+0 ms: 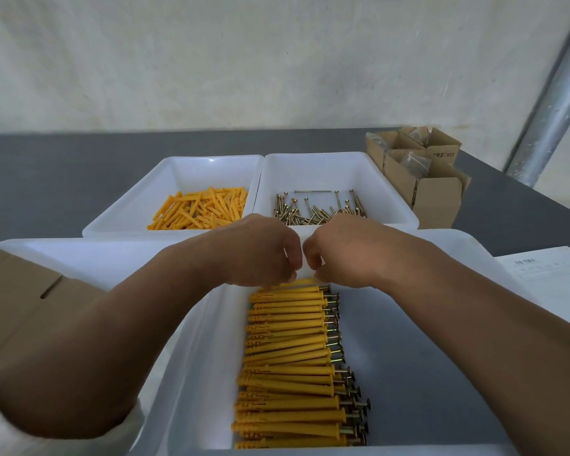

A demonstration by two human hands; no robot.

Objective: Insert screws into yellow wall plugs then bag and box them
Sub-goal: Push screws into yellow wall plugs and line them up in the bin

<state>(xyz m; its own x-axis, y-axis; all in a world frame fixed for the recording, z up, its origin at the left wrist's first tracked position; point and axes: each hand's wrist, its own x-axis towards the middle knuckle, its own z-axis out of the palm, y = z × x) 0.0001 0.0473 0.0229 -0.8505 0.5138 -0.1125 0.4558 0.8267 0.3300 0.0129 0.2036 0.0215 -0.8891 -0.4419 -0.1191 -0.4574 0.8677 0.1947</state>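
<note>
- Curled fingers of the left hand (260, 255) and right hand (343, 255) meet almost thumb to thumb over the far end of the near tray (195, 373), fingertips down at the topmost yellow plug; whether either hand pinches anything is hidden
- Flat brown cardboard (20, 307) with a slot lies at the far left
- Ridged, tapered yellow wall plugs (201, 209) lie loose in the left bin (139, 199), smooth white plastic
- Assembled plugs (290, 353), brassy screw heads pointing right, lie in a neat row along the near tray
- Loose brass-coloured screws (316, 209) sit in the right bin (385, 192)
- Open cardboard boxes (435, 192) hold clear bags (415, 161)
- A printed paper sheet (547, 278) lies on the grey table (46, 179) at the right
</note>
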